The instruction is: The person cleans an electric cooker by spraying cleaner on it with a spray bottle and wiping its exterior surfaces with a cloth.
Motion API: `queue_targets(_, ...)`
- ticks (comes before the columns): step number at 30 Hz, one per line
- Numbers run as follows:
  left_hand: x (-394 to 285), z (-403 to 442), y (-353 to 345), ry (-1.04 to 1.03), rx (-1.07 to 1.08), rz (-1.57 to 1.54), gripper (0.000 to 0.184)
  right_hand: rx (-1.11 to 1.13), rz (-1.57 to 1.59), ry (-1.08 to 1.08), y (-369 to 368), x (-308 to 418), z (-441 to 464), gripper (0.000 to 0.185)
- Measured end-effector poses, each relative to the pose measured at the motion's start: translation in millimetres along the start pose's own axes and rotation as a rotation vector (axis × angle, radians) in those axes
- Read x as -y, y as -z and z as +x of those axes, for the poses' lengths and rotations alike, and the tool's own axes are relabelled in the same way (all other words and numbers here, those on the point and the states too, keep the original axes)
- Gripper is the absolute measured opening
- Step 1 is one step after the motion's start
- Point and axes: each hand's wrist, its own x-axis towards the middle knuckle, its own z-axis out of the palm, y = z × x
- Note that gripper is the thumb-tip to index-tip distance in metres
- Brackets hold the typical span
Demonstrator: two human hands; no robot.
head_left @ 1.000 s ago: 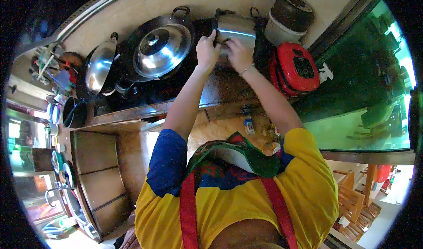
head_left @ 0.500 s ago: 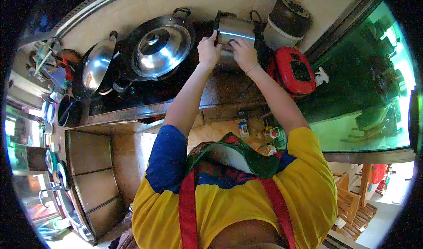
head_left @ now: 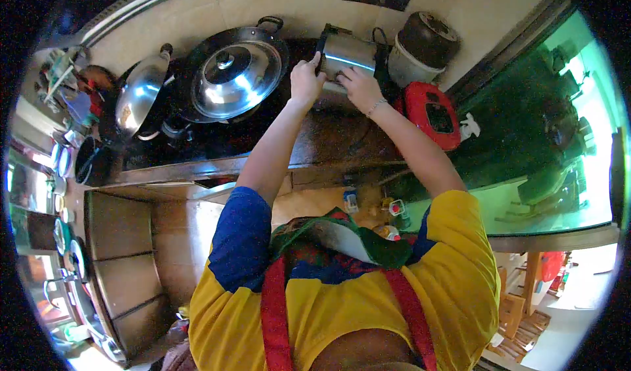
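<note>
A silver box-shaped appliance with dark ends stands against the wall at the back of the counter; its exact kind does not show. My left hand is at its left front edge, index finger pointing up along the side and the other fingers curled. In front of the box, my right hand has bent fingers around a small dark knob-like part. The fingertips of both hands are partly hidden.
Left of the box, a wok with a steel lid sits on the black cooktop, with another tilted lid beyond. On the right are a rice cooker, a red appliance and a white spray bottle. Green glass borders the counter.
The view has shifted slightly. My right fingers have curled closer around the dark part at the front of the silver box; my left hand stays at its left edge.
</note>
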Motion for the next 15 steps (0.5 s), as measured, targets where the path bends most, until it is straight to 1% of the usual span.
queue_targets(2,2,-1,-3,0.002,-0.004,0.005,0.059,0.099,0.025,-0.067,6,-8,-8,0.02)
queue_targets(3,3,-2,-3,-0.016,0.011,0.024,0.061,0.051,0.021,-0.044,5,-5,-4,0.023)
queue_targets(6,3,-1,-4,0.012,0.018,0.031,0.061,0.07,-0.006,0.036,-11,5,20,0.024)
queue_targets(7,5,0,-3,0.016,0.014,0.002,0.061,0.03,0.001,0.038,-7,5,19,0.021)
queue_targets(10,4,-3,-1,-0.001,0.013,-0.001,0.061,0.089,-0.034,0.071,6,-8,1,0.019)
queue_targets(11,3,-4,-1,0.006,0.009,-0.004,0.061,0.065,-0.065,0.104,4,-13,-1,0.021)
queue_targets(12,4,-2,-2,0.004,0.009,-0.001,0.061,0.063,-0.067,0.11,3,-10,7,0.021)
queue_targets(14,3,-4,-4,0.004,0.015,0.0,0.061,0.116,-0.082,0.038,1,1,16,0.024)
queue_targets(15,4,-2,-4,0.0,0.015,0.005,0.061,0.114,-0.085,0.044,1,-1,16,0.024)
